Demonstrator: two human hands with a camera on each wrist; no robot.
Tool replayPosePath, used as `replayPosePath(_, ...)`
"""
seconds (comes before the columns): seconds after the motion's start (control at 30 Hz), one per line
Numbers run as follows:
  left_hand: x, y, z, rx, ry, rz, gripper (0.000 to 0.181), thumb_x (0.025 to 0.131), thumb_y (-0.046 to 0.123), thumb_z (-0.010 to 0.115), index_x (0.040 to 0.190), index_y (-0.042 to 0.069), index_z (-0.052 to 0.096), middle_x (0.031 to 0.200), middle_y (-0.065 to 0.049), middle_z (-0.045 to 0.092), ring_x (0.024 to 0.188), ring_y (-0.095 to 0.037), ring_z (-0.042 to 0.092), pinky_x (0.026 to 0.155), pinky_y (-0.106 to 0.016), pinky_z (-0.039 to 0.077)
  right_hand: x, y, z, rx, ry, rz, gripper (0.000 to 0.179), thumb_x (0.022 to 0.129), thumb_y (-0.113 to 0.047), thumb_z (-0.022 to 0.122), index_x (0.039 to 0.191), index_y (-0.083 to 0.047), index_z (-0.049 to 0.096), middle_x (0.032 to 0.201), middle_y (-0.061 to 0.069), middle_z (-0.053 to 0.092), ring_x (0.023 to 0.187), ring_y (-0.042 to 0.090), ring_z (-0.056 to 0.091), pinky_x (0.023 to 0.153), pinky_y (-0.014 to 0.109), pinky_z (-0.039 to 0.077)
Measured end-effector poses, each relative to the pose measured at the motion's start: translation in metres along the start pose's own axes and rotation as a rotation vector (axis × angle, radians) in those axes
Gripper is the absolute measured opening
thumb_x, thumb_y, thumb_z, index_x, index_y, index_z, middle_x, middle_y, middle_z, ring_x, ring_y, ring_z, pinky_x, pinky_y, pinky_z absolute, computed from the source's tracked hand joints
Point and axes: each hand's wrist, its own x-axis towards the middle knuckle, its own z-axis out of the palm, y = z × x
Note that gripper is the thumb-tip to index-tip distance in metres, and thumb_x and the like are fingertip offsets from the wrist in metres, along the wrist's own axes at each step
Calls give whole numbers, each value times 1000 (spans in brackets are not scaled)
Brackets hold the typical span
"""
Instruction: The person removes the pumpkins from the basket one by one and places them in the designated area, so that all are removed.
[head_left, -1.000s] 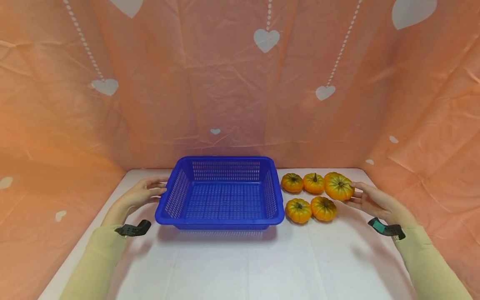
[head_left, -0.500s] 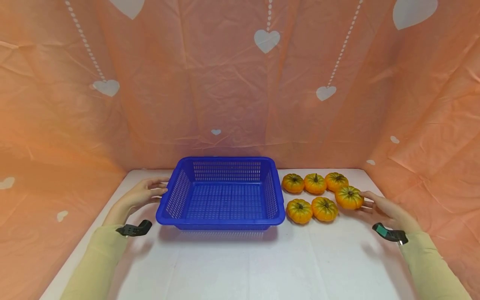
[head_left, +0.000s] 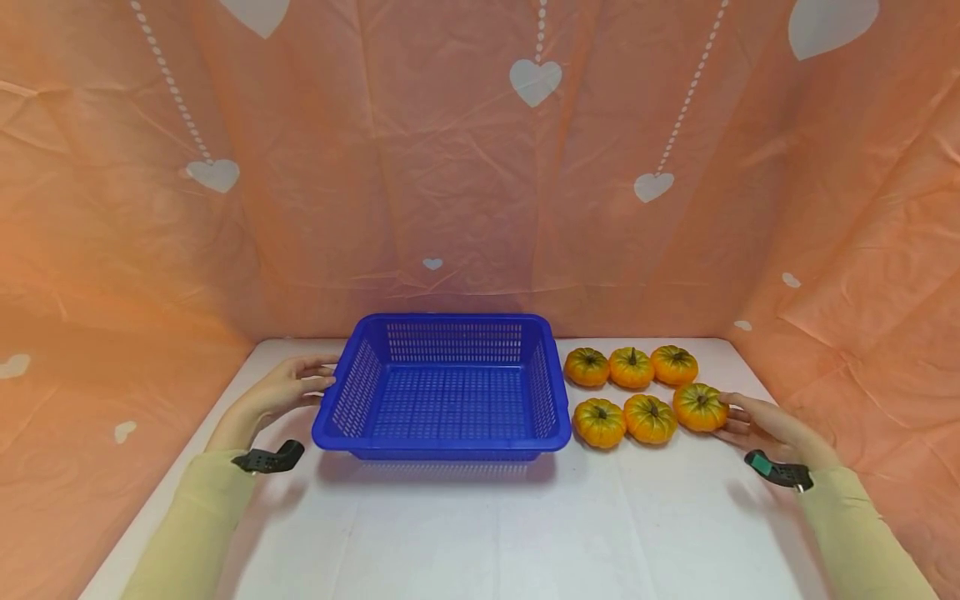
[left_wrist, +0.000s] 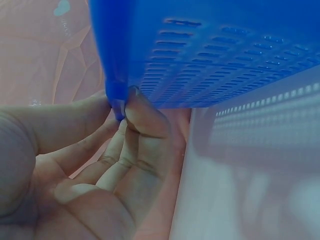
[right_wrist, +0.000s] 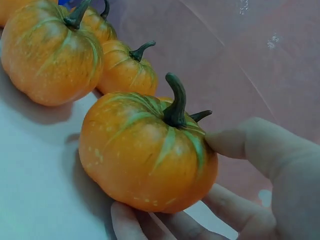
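A blue plastic basket [head_left: 441,455] with slotted walls stands mid-table. My left hand [head_left: 279,390] pinches its left rim between thumb and fingers, as the left wrist view shows up close. At the right end of the front row, my right hand [head_left: 765,425] grips a small orange pumpkin [right_wrist: 147,155] with green streaks and a dark curved stem. The thumb is by its top and the fingers curl beneath it. Beside the held one sits another pumpkin [head_left: 650,418], with a further pumpkin [head_left: 599,422] to its left.
Behind them is a back row of pumpkins [head_left: 632,367], lying between the basket and the table's right side. A white cloth covers the table [head_left: 480,533]. An orange curtain [head_left: 450,208] with white hearts encloses the back and both sides.
My right hand has carried its pumpkin from over the back row toward me and lowered it beside the front row. The left hand and the basket have stayed in place.
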Motion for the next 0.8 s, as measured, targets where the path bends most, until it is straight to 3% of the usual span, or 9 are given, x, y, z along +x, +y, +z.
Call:
replayPosePath(0.13, 0, -1, 0, -8, 4, -1, 52, 96, 1, 52, 140, -15, 29, 116, -21, 55, 91, -15, 62, 80, -32, 54, 1, -1, 0, -31, -11, -11, 21, 101, -26, 49, 94, -19, 67, 113, 7, 46, 93, 17, 60, 99, 46, 40)
replayPosePath(0.43, 0, 0, 1, 17, 13, -2, 53, 97, 4, 53, 141, -14, 30, 119, -25, 53, 93, -15, 61, 80, -33, 54, 3, -5, 2, -91, -92, -52, 23, 101, -23, 49, 98, -25, 72, 105, -9, 60, 97, 10, 60, 100, 41, 41)
replayPosePath(0.8, -1, -2, 1, 2, 16, -7, 52, 98, 3, 51, 142, -13, 29, 121, -24, 54, 95, -15, 61, 83, -34, 53, 4, -3, -2, -100, -64, -86, 25, 101, -21, 49, 98, -24, 73, 105, -8, 62, 98, 10, 60, 97, 35, 45)
